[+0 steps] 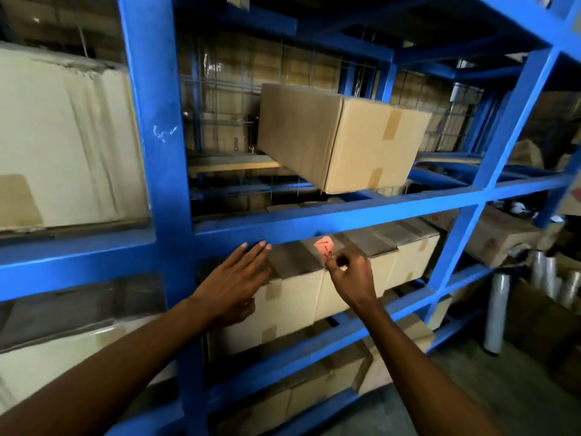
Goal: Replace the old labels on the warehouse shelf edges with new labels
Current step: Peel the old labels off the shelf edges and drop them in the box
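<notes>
Here a blue steel rack (151, 127) fills the head view, its thick upright running from twelve o'clock down to six, with horizontal shelf beams crossing it. The beam at the centre, the shelf edge (345, 215), slants up toward three o'clock. Above it, at about one o'clock from the centre, a large sealed carton (339, 140) sits on the shelf with one corner jutting past the front. At nine o'clock a pale wrapped load (63, 143) fills the neighbouring bay. Below the shelf edge, a row of taped cartons (314, 297) stands on the next level down. At four o'clock, clear film rolls (500, 313) stand on the floor.

The left hand (234, 278) is spread flat, fingers straight, with the fingertips touching the underside of the shelf edge. Just at its three o'clock, the right hand (352, 278) pinches a small pink label (324, 248) marked in red, held just below the beam; whether it touches the beam cannot be told.
</notes>
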Available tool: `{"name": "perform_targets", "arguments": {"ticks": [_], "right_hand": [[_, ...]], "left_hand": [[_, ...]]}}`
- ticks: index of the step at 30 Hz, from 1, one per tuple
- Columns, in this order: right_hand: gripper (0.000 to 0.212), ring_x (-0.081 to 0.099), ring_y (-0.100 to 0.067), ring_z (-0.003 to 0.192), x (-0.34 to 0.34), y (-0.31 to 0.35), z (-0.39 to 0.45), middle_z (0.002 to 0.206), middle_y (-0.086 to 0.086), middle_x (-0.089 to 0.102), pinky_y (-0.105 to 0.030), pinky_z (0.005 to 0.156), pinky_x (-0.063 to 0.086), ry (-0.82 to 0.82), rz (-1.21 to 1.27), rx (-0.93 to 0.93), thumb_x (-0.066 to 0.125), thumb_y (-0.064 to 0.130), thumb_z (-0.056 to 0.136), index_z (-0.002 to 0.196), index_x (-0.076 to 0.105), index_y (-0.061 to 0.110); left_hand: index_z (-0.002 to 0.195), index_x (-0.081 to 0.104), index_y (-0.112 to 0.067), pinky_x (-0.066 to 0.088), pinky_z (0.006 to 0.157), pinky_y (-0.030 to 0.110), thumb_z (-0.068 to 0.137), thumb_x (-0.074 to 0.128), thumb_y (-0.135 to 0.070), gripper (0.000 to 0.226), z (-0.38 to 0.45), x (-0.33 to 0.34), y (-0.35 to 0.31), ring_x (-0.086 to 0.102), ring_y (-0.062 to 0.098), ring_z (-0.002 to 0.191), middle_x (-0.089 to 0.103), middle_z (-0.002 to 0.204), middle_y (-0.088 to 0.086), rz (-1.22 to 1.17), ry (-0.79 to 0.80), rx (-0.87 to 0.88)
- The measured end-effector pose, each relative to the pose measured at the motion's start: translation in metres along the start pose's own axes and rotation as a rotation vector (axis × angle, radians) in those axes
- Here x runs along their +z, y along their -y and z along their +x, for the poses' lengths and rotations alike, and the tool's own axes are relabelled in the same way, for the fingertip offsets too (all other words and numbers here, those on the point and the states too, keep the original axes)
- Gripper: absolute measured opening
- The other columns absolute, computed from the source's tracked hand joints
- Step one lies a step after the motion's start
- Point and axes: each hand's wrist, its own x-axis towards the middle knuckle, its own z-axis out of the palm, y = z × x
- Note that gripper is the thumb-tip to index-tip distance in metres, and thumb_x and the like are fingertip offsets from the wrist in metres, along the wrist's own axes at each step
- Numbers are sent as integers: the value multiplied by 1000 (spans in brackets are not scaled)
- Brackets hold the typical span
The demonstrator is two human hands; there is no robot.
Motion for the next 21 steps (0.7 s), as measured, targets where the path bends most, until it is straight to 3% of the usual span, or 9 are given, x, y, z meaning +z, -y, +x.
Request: {"name": "perform_targets", "arguments": {"ticks": [4, 7, 8, 11, 16, 18, 20, 21], "right_hand": [[13, 62, -23, 78, 28, 1, -54, 78, -11, 68, -34, 73, 47, 205, 86, 150, 64, 19, 82, 76, 65, 8], [17, 54, -22, 75, 58, 7, -103, 81, -33, 62, -26, 68, 43, 348, 189, 277, 57, 4, 85, 76, 62, -9], [18, 51, -19, 74, 68, 8, -119, 78, -33, 61, -21, 63, 40, 387, 189, 309, 55, 1, 86, 78, 62, -13], [17, 51, -18, 74, 104, 12, -177, 73, -25, 61, -26, 64, 35, 420, 174, 392, 54, -2, 85, 74, 65, -8], [20, 49, -15, 67, 153, 15, -269, 64, -14, 54, -28, 61, 34, 394, 158, 556, 58, 1, 83, 66, 64, -7], [25, 47, -13, 62, 164, 14, -298, 61, -12, 51, -28, 57, 33, 417, 139, 629, 58, 5, 84, 59, 60, 0], [32, 52, -18, 59, 175, 12, -323, 58, -16, 52, -34, 56, 39, 418, 155, 695, 57, 5, 82, 51, 52, 10], [29, 58, -25, 60, 180, 12, -332, 60, -23, 56, -40, 57, 44, 426, 159, 745, 56, 5, 82, 53, 52, 6]], "left_hand": [[143, 23, -7, -11, 113, 49, 87, 44, -32, 64, -46, 41, -3, -5, 37, 144, 1, 155, 25, 4, 175, 20], [143, 24, -5, -10, 113, 50, 88, 46, -35, 66, -83, 70, -6, 0, 40, 143, 8, 154, 28, 6, 244, 40], [142, 24, -3, -13, 111, 51, 88, 46, -35, 67, -93, 76, -6, -1, 42, 142, 6, 153, 29, 10, 284, 71], [142, 22, 0, -22, 106, 52, 88, 45, -36, 70, -119, 101, -4, -10, 44, 141, -2, 152, 32, 23, 295, 126], [141, 30, -4, -10, 112, 54, 81, 52, -41, 74, -148, 133, -16, -2, 42, 142, 8, 152, 31, -72, 251, 237], [143, 25, -8, -8, 114, 53, 82, 53, -41, 75, -158, 146, -27, -4, 40, 143, 6, 152, 31, -109, 331, 291], [144, 22, -7, -10, 113, 53, 84, 52, -39, 75, -164, 160, -35, -6, 40, 143, 3, 153, 31, -117, 375, 295], [144, 21, -6, -11, 113, 53, 85, 52, -38, 74, -166, 165, -37, -7, 40, 143, 1, 153, 31, -110, 378, 290]]}}
